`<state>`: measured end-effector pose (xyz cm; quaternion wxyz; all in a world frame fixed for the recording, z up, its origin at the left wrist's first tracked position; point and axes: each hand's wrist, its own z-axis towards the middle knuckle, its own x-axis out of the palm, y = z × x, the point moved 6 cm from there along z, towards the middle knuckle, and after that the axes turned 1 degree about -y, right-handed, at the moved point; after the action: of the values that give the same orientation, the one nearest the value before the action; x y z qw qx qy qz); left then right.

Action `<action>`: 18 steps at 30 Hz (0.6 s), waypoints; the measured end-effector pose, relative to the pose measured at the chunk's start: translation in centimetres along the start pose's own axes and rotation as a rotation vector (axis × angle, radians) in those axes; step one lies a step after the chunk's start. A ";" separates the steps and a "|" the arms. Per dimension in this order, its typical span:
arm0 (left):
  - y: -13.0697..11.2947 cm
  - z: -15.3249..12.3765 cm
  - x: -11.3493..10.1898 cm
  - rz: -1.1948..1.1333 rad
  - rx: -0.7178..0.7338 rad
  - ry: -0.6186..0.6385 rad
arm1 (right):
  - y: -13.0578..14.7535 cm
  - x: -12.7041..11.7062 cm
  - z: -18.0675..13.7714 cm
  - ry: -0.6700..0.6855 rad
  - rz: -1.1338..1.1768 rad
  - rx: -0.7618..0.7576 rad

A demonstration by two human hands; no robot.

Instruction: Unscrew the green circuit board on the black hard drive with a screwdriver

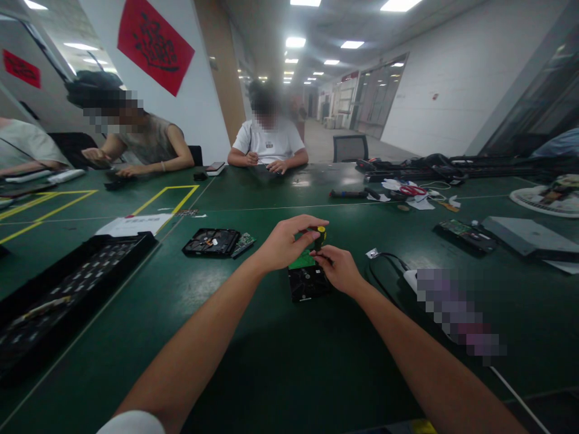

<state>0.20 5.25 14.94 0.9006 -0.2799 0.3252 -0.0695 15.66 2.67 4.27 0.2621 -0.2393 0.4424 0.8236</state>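
At the far left the long black tray [152, 242] lies well apart from the work, so it asks for no care beyond keeping the left forearm off its rim; nearer in, a second black drive [208, 242] rests with a loose circuit board [244, 245] just beside it, and the left elbow is best swung clear of that pair.

The left hand [287, 242] has its fingers curled about the yellow-topped screwdriver [321, 231], index finger over the cap, thumb against the side; that hold suits steady downward pressure, provided the tool stands square to the surface; turning in short, even strokes should spare the screw heads, though the tip is hidden. Beneath, in front of the person, the black drive in hand [309, 286] lies on the green table [271, 355], its green board [301, 260] partly covered by the hands.

The right hand [340, 269] has its fingertips drawn together low by the tool; whether they pinch the shaft or only brace the drive, I cannot tell; either way, light pressure seems wise, with the wrist clear of the black cable [377, 278] to its right.
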 end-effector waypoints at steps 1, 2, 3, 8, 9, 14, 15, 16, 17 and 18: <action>0.1 0.0 0.0 0.001 -0.005 0.000 | -0.1 0.0 0.0 -0.001 0.006 0.008; 0.1 0.0 0.0 0.002 -0.008 0.002 | -0.2 0.1 -0.1 -0.005 0.017 0.017; 0.1 0.0 0.1 0.004 -0.008 0.003 | -0.3 0.1 -0.1 -0.011 0.029 0.026; 0.3 0.1 0.0 0.019 0.025 -0.031 | -0.7 0.1 -0.2 -0.050 0.081 0.082; 0.4 0.1 -0.1 0.028 0.028 -0.037 | -0.8 0.1 -0.2 -0.053 0.086 0.088; 0.8 0.0 -0.3 0.085 0.027 -0.047 | -0.4 0.0 -0.2 -0.056 0.074 0.066; 0.9 0.0 -0.3 0.092 0.028 -0.048 | -0.3 0.0 -0.2 -0.055 0.065 0.062; 0.9 0.0 -0.4 0.098 0.027 -0.048 | -0.3 0.0 -0.2 -0.056 0.054 0.061; 0.9 0.0 -0.4 0.103 0.026 -0.048 | -0.2 -0.1 -0.2 -0.061 0.042 0.063; 0.9 0.0 -0.4 0.107 0.025 -0.049 | -0.3 -0.1 -0.2 -0.072 0.032 0.070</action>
<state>-0.17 6.12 14.65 0.9141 -0.2525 0.3169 -0.0182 15.97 2.64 4.12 0.2728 -0.1930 0.4648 0.8199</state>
